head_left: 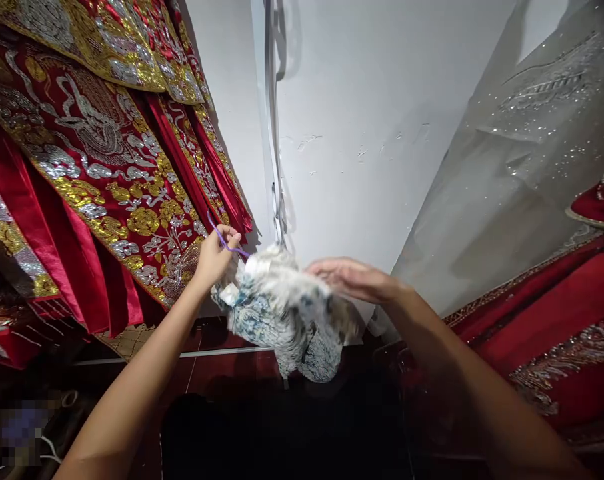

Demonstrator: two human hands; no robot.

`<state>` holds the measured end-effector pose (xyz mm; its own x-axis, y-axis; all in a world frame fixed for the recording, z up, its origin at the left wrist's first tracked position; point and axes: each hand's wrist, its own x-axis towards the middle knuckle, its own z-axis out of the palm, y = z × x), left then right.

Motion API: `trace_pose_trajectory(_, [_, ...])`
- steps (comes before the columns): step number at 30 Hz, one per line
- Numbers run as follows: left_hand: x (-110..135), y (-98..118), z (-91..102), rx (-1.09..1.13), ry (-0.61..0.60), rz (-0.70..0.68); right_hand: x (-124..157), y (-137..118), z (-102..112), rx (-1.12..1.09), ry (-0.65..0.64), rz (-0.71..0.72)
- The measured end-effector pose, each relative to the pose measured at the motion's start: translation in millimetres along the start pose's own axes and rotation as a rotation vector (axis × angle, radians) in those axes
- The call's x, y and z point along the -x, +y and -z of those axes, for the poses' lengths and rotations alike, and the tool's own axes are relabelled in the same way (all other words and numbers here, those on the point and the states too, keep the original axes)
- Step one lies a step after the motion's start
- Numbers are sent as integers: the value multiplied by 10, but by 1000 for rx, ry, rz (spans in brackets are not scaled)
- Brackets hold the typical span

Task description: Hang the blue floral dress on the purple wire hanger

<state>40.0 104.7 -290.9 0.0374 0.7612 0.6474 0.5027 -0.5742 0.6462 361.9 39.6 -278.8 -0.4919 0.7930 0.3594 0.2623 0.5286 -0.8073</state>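
My left hand [216, 255] is raised and pinched shut on a thin purple cord or hanger [225, 241]. A crumpled white and blue patterned garment with fluffy trim [287, 313] hangs from it. My right hand [355, 277] lies flat with fingers stretched out along the top right side of the garment, blurred by motion. Both arms reach forward toward a white wall [362, 127].
Red robes with gold and silver embroidery [97, 167] hang at the left. A grey sequinned garment [522, 160] and more red embroidered cloth [557, 327] hang at the right. A silver ribbon [277, 133] dangles down the wall. Dark red floor tiles [222, 373] lie below.
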Motion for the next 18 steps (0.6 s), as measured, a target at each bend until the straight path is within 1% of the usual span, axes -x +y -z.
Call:
trace_pose_trajectory(1, [56, -27, -37, 58, -10, 10, 36, 30, -69, -50, -142, -30])
trace_pose_trajectory(2, [119, -44, -78, 123, -22, 20, 67, 81, -135, -57, -238, -73])
trace_pose_trajectory(3, [185, -46, -123, 190, -34, 29, 91, 152, -202, -29, -276, -118])
trace_pose_trajectory(4, [248, -26, -172, 258, -48, 35, 106, 240, -276, 33, -257, -148])
trace_pose_trajectory(5, [306, 16, -225, 320, -73, 39, 113, 339, -361, 124, -193, -148])
trace_pose_trajectory(6, [358, 82, -284, 375, -115, 41, 114, 447, -461, 237, -106, -117])
trace_pose_trajectory(7, [404, 169, -349, 426, -170, 39, 109, 557, -577, 361, -18, -63])
trace_pose_trajectory(9, [484, 395, -495, 529, -291, 22, 99, 766, -841, 581, 104, 79])
trace_pose_trajectory(11, [553, 642, -653, 644, -375, 21, 101, 932, -1097, 714, 204, 176])
trace_pose_trajectory(13, [611, 844, -793, 785, -408, 61, 127, 1038, -1269, 760, 322, 210])
trace_pose_trajectory(14, [634, 907, -844, 866, -412, 98, 149, 1067, -1304, 755, 379, 228])
trace_pose_trajectory(16, [664, 925, -886, 995, -432, 192, 203, 1080, -1263, 718, 442, 289])
trace_pose_trajectory(17, [675, 876, -872, 997, -436, 253, 231, 1065, -1189, 701, 445, 317])
trace_pose_trajectory(18, [687, 792, -835, 948, -426, 324, 257, 1038, -1087, 694, 440, 326])
